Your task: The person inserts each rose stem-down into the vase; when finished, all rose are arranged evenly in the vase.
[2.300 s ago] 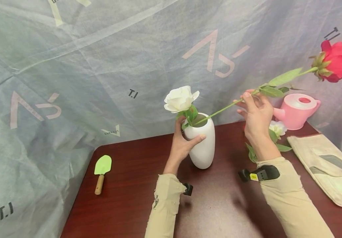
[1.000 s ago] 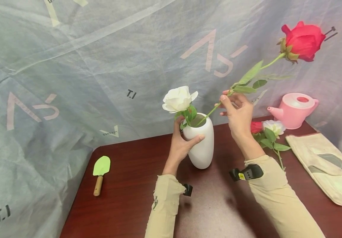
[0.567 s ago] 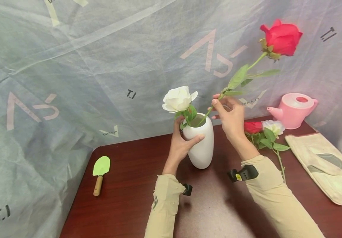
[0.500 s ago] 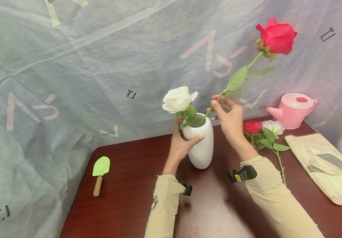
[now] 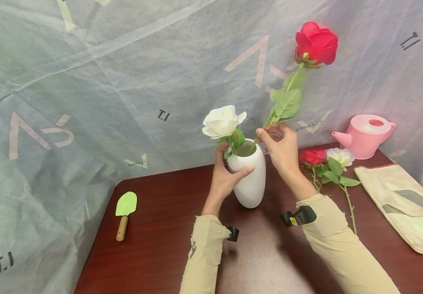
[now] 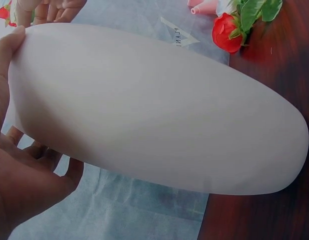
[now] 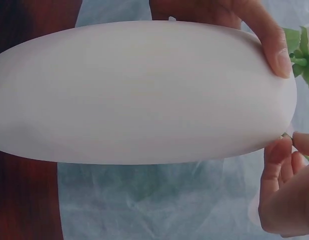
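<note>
Since the earlier frames, the long-stemmed red fabric-looking rose point(image 5: 317, 44) has swung leftward and more upright, and the right hand point(image 5: 284, 149) has come in close to the rim of the smooth white oval vase point(image 5: 251, 183), while the left hand and vase have barely shifted. By the look of it, the work is partway along: a full white rose with green leaves point(image 5: 221, 122) already stands in the mouth, just above the left hand's grip, and the red rose's stem enters the mouth just below the right hand's pinch, its bloom well above. Apparently left over, a smaller red rose point(image 5: 313, 157) and a pale white flower point(image 5: 339, 157) lie on the dark red-brown wooden table point(image 5: 160, 245), right of the right hand's grip. That hand pinches the stem between thumb and fingers, wrist angled inward from the right. The left hand point(image 5: 226, 177) clasps the vase's upper left side, thumb across the front, fingers behind.
</note>
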### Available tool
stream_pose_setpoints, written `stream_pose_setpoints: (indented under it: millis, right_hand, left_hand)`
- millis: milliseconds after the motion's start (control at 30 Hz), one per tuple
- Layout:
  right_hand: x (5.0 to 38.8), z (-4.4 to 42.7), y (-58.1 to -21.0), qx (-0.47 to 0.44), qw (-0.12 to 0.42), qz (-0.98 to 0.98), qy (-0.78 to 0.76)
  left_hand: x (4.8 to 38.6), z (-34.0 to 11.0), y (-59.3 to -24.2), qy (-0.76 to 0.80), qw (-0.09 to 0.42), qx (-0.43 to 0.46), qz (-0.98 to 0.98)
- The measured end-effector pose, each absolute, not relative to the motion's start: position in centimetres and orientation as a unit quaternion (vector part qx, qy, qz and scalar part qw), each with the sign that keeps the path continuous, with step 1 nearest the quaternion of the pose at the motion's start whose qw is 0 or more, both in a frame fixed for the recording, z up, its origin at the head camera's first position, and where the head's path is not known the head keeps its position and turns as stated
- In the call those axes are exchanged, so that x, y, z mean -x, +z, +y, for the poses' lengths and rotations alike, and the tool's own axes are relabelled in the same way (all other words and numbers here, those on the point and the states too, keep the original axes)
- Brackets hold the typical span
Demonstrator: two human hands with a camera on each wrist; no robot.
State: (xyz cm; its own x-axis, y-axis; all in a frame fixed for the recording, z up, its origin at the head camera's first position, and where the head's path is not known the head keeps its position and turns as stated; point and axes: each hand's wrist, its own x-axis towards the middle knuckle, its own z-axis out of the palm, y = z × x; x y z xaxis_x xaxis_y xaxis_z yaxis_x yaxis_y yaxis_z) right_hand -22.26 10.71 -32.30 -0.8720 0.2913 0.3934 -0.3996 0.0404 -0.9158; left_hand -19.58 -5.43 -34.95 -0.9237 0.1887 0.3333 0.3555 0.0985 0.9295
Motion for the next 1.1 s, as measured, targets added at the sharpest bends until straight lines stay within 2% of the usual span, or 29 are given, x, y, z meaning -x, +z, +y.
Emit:
stream_pose_setpoints:
  millis: [300,433,567,700,867,967,1100]
  right_hand:
    - [22.5,11.1,-32.4,-0.024,0.28,-0.739,0.613]
    - [22.5,11.3,-32.2,-0.027,0.27,-0.77,0.578]
    - [22.5,11.5,-31.9,-0.053,0.218,-0.821,0.525]
    - [22.0,12.3,-31.5,-0.096,0.115,-0.868,0.473]
    - [20.5,13.8,-30.8,-0.106,-0.001,-0.886,0.452]
    - [20.0,14.6,-31.0,-0.104,-0.024,-0.873,0.476]
    - [19.6,15.6,-32.3,-0.101,-0.02,-0.851,0.515]
  left_hand:
    - [19.6,-5.4,-34.9,-0.645,0.068,0.187,-0.738]
    - [19.9,-5.4,-35.4,-0.648,0.069,0.189,-0.735]
    - [21.0,-5.4,-36.8,-0.65,0.067,0.183,-0.734]
    - [21.6,-5.4,-37.8,-0.65,0.069,0.18,-0.735]
    - [21.6,-5.3,-37.8,-0.653,0.077,0.184,-0.73]
    - [21.5,-5.4,-37.7,-0.651,0.083,0.183,-0.732]
    - [21.6,-5.4,-37.9,-0.649,0.087,0.185,-0.733]
